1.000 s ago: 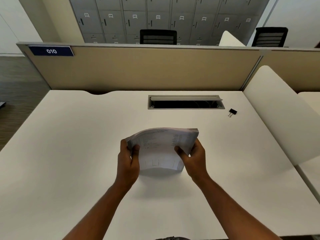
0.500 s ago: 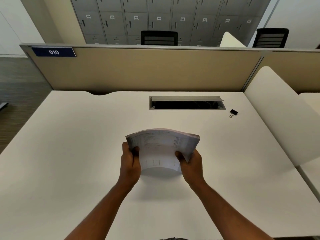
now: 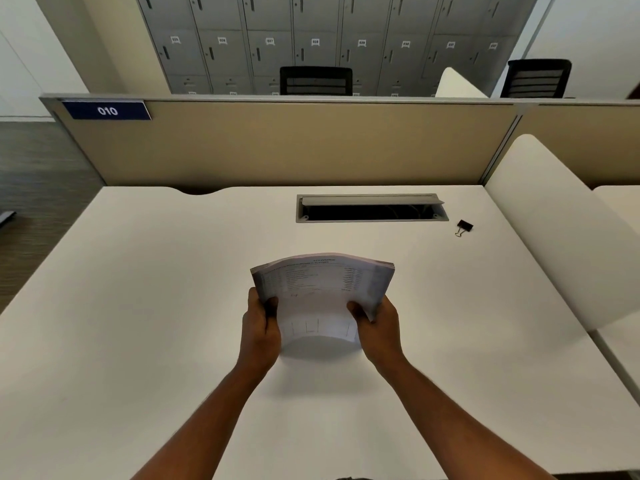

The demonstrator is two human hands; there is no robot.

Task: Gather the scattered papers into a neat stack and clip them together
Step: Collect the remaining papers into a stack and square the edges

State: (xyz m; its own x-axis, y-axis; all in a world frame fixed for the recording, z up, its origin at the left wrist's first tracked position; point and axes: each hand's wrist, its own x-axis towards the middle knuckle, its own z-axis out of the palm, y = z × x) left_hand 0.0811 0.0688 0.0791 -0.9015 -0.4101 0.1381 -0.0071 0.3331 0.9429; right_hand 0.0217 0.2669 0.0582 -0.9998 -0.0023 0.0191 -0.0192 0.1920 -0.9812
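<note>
Head view. Paper stack [image 3: 322,296] held upright at centre of the white worktop [image 3: 138,306], bottom edge at or just above the surface; contact cannot be confirmed. Stack bowed, top edge arching away from the viewer; printed text on the near sheet. Left hand [image 3: 259,329] grips the stack's 9 o'clock edge, thumb on the near face. Right hand [image 3: 379,327] grips the 3 o'clock edge, thumb likewise in front. Black binder clip [image 3: 464,227] lies on the worktop at 2 o'clock from the stack, well apart, just beside the open cable tray [image 3: 372,208]. Beige divider [image 3: 294,143] at 12 o'clock carries a blue "010" label [image 3: 107,110]; grey lockers [image 3: 329,39] beyond.
</note>
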